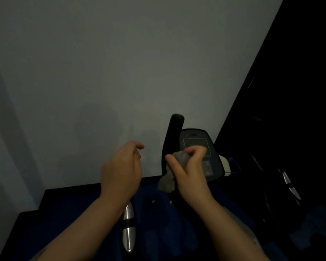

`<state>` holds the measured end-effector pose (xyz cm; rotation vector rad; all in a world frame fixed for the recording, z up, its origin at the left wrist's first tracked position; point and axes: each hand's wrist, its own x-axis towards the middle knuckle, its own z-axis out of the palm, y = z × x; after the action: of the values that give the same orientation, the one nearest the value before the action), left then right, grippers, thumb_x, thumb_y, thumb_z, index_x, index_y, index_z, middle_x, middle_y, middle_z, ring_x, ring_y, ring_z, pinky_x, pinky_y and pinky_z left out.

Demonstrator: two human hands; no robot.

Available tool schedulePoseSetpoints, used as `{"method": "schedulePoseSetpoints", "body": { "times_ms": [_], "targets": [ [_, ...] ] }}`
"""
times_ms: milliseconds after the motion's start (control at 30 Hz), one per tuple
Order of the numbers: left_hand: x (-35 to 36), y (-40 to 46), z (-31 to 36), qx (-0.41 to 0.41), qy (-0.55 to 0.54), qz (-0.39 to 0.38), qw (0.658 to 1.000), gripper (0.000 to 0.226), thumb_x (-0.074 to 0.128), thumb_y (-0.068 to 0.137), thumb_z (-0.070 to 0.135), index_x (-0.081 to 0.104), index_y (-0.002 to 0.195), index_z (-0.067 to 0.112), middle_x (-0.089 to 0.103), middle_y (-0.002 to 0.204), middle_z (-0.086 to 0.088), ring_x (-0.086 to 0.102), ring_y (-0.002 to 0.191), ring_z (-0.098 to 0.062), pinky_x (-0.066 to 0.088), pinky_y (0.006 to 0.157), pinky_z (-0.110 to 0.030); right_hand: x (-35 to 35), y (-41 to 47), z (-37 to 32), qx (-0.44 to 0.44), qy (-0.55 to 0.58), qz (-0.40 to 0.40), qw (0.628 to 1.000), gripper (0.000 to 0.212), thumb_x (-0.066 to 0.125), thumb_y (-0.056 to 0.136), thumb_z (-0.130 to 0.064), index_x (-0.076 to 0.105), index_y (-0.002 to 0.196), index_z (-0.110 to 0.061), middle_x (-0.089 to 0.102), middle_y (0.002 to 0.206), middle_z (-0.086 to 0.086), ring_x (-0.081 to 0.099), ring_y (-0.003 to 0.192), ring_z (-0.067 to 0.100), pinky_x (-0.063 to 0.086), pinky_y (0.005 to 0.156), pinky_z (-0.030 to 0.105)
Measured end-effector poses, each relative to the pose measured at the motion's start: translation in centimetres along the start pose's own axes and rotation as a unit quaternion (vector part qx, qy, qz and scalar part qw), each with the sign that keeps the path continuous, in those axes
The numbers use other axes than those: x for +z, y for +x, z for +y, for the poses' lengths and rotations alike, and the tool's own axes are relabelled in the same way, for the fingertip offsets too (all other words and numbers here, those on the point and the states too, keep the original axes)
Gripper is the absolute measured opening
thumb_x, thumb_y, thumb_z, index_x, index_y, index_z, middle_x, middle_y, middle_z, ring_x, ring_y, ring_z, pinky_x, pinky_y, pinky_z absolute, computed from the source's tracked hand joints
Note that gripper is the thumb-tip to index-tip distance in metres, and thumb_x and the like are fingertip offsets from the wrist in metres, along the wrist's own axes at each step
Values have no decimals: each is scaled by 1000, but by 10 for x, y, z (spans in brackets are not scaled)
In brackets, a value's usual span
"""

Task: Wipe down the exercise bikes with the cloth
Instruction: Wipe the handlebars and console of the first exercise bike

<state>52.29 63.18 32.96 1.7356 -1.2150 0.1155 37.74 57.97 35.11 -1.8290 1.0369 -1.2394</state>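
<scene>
Cloth [170, 171] is sitting bunched in our right hand [188, 172], the fingers curling round it and the thumb pinching it from the left, so this grip is closing firmly on the grey wad. We are holding it up in front of the exercise bike's console [199, 147], at the lower left edge of the dark display panel; whether the cloth is actually touching the panel we cannot tell, since our hand is covering that spot. Our left hand [120, 170] is hanging free in the air just left of the upright black handlebar [172, 134], fingers loosely curled and holding nothing, well apart from the cloth.

We are judging that we are at the console step of the wipe-down, either gathering the cloth into a pad or beginning to rub the panel. Below our left wrist a silver pulse sensor [128, 228] is showing on the lower bar, and a second bike's silver sensor [289, 182] is glinting in the dark at the right; both seem to be waiting their turn.

Next we are likely needing to press the cloth flat against the screen and sweep across it, with light pressure over the buttons, while the free hand steadies the handlebar. The dim light is making it hard to see which surfaces are clean.
</scene>
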Motion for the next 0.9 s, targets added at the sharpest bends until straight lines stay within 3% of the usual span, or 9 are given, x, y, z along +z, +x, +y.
{"method": "schedulePoseSetpoints", "body": {
  "times_ms": [167,300,400,467,567,667,800,900],
  "targets": [
    [1,-1,-1,-15,-8,-6,1000,25,51,90,4,64,102,22,61,82,13,55,68,-8,31,55,-8,-19,45,-35,-151,0,124,981,33,75,78,-26,44,83,-33,51,96,7,53,86,13,41,75,11],
    [2,-1,-4,-10,-1,-2,1000,23,47,92,9,63,102,22,63,83,11,54,68,-8,29,54,-8,11,43,-15,-97,97,106,985,21,71,81,-30,50,80,-27,56,93,15,56,84,26,49,76,35],
    [2,-1,-3,-3,0,4,1000,27,41,87,16,64,100,22,64,82,10,57,68,-10,35,51,-19,1,21,4,-49,99,37,993,22,69,83,-12,49,77,-16,57,83,7,57,77,11,47,72,23],
    [2,0,-3,-12,1,-2,1000,26,41,88,16,63,100,23,64,82,11,58,70,-10,37,55,-23,-9,33,-5,-45,120,45,991,20,66,86,-8,49,77,-15,57,75,-1,56,67,-1,46,63,14],
    [3,-1,-2,-21,-2,-2,1000,22,48,92,8,63,100,22,64,82,10,57,70,-10,34,52,-16,-4,66,-29,-43,201,95,974,18,62,90,-26,46,84,-22,57,80,7,55,69,7,48,62,23],
    [2,-1,-1,-24,-1,0,1000,23,50,91,5,64,100,22,63,80,10,56,68,-10,32,54,-10,13,55,-13,-18,157,88,983,20,52,93,-33,41,90,-16,54,83,1,53,70,2,46,60,13],
    [3,-1,0,-23,-10,3,1000,25,50,91,4,63,99,24,63,80,11,59,67,-12,42,52,-23,-4,37,3,10,95,28,995,16,48,95,-30,41,87,-19,55,83,4,54,70,9,45,54,12],
    [2,-1,0,-19,-7,6,1000,25,49,91,5,63,99,23,63,81,11,59,69,-13,44,55,-28,-6,70,-23,-26,137,84,987,15,47,98,-30,41,84,-26,55,79,2,54,65,8,46,54,18]
  ]
}}
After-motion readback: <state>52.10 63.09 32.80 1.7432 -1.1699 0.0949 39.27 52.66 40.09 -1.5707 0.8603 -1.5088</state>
